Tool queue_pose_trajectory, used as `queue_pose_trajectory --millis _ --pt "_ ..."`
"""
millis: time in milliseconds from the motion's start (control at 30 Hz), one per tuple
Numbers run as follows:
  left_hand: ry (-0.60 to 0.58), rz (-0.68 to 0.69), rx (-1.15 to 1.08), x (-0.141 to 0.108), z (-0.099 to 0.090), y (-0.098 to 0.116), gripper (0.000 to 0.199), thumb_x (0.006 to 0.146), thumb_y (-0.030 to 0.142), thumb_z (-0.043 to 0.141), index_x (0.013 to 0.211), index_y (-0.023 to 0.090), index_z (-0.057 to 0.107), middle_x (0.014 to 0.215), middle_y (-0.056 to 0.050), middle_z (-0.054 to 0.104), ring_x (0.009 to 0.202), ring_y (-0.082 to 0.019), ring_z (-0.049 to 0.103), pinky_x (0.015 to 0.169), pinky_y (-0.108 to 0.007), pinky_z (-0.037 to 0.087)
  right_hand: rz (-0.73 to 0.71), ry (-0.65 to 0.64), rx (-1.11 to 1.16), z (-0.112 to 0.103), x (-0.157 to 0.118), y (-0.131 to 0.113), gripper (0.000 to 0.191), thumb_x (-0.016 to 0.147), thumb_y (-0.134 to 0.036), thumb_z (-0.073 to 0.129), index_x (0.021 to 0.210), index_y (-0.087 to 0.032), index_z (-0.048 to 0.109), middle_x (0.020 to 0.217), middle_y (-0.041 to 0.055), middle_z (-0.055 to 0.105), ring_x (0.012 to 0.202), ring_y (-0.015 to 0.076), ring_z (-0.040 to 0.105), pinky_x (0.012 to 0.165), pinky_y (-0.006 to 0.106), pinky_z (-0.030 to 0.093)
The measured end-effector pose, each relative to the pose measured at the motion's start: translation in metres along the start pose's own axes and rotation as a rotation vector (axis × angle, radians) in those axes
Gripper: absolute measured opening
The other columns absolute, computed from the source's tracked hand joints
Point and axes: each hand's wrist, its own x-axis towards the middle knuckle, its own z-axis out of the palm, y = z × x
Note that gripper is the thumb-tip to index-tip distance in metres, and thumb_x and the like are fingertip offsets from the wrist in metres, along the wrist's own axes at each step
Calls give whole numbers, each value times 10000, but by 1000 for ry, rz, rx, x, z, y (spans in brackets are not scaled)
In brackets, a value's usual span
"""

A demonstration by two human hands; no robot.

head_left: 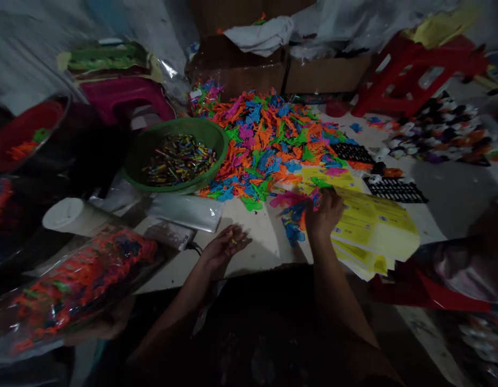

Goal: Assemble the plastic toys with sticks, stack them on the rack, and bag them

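Observation:
My left hand [226, 244] is palm up over the white table [265, 228], its fingers curled round a few small yellowish sticks [233, 240]. They resemble the small coloured sticks [180, 161] in the green basin [216, 142]. My right hand [326, 212] points downward, its fingers bent together at a small group of plastic toy pieces [293, 223] in blue, pink and orange. Its fingertips are partly hidden among them, so the exact piece in its grip is unclear. Behind lies a large heap of bright plastic toy pieces [268, 137]. Yellow printed sheets [369, 220] lie right of this hand.
A clear plastic bag of orange toys [83, 285] is at the left, near a white roll [75, 215] and flat clear bags [188, 209]. Black racks [396, 190] lie at the right. Red [421, 70] and pink stools [123, 97] and cardboard boxes [329, 74] stand behind.

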Motion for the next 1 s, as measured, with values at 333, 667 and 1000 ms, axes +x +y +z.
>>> queue_pose_trajectory --millis 333,667,1000 --pt "-9 -2 173 -6 11 6 324 590 -52 574 858 130 601 847 -67 629 708 -100 601 503 -128 440 -22 -703 -54 103 -40 -63 351 665 -339 657 943 -144 572 1012 136 601 976 255 519 838 373 378" --pt "-139 67 201 -11 29 -12 438 589 76 719 996 195 606 854 -7 642 739 -119 618 770 -295 493 512 -602 1107 31 -77 -59 298 653 -450 624 747 -178 545 704 -20 578 622 95 514 608 231 407" --pt "-143 170 292 -24 47 -22 411 575 258 771 954 160 644 916 -73 660 683 -138 621 715 -303 477 510 -484 1202 22 -90 -71 238 688 -411 609 777 -199 546 799 -12 599 768 114 557 732 250 434"
